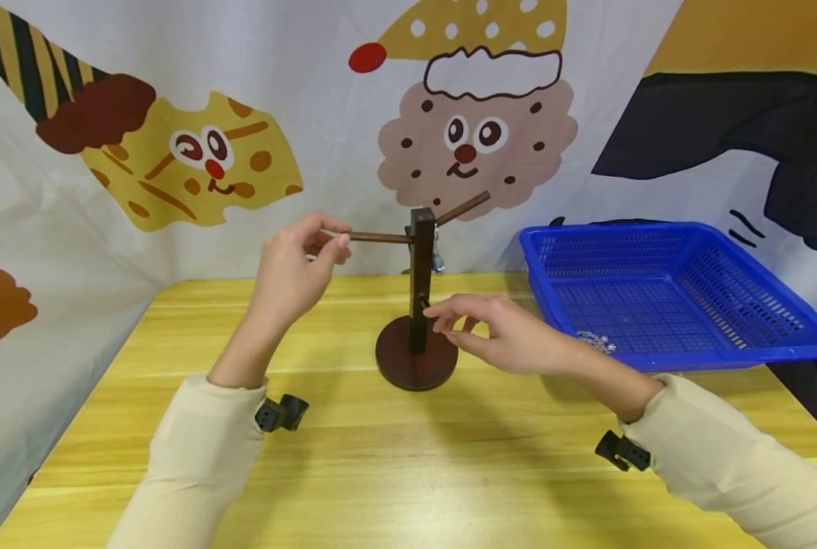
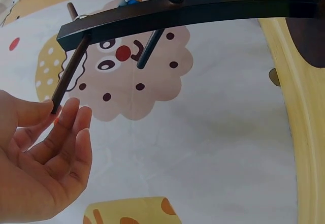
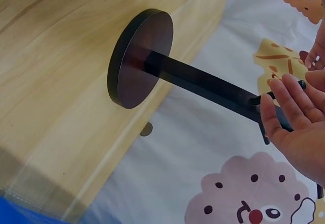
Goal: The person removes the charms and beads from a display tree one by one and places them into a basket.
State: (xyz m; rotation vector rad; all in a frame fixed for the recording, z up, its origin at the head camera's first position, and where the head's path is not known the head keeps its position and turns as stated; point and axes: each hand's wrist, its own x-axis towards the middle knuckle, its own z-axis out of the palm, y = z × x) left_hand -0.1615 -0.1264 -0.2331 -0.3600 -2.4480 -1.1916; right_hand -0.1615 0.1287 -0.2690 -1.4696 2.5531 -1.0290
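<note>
A dark wooden display stand (image 1: 419, 282) with a round base (image 1: 408, 374) stands upright on the table, pegs sticking out of its post. My left hand (image 1: 298, 263) pinches the tip of the upper left peg (image 1: 381, 238) between thumb and fingers, as the left wrist view also shows. Lower down, my right hand (image 1: 497, 332) has its thumb and fingers at a short lower peg (image 3: 279, 94), whose end shows between them in the right wrist view. A small bluish charm (image 1: 438, 261) hangs at the upper right peg (image 1: 464, 207), partly hidden by the post.
A blue plastic basket (image 1: 724, 358) stands at the right side of the table. A small beaded, clear-looking item (image 1: 596, 341) lies inside near its front left corner. Behind the wooden table (image 1: 353, 473) hangs a cartoon-printed cloth (image 1: 339, 130).
</note>
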